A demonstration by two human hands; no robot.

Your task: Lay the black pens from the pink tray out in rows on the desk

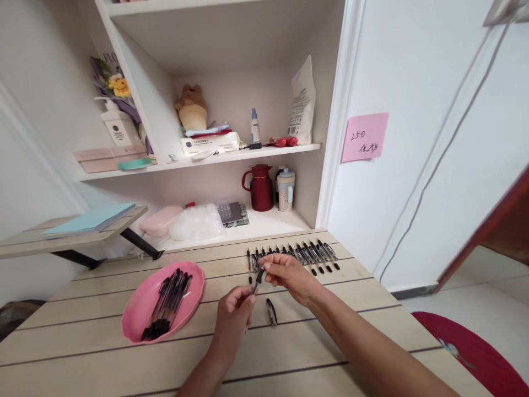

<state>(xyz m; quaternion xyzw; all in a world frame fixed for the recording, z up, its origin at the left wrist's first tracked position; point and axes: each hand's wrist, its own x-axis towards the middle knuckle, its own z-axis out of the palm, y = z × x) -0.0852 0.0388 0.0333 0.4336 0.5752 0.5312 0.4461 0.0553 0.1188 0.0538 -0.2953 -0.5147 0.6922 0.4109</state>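
Between both hands is a pen [258, 278] with a black grip, held slanting above the table. My left hand [235, 313] pinches its barrel from below. The fingers of my right hand [285, 275] close on its upper end, at the tip. A loose black pen cap [271, 313] lies on the table just below my right hand. Behind the hands, several pens [316, 255] lie side by side in a row, partly covered by my right hand. To the left, a pink plate [195, 298] carries a bundle of capped black pens [169, 303].
White shelves [285, 220] stand behind the table, holding a dark red jug [262, 188] and a light cup [285, 190]. At the left a small raised stand [25, 242] bears blue paper [91, 218]. A red round seat [467, 353] is at the right.
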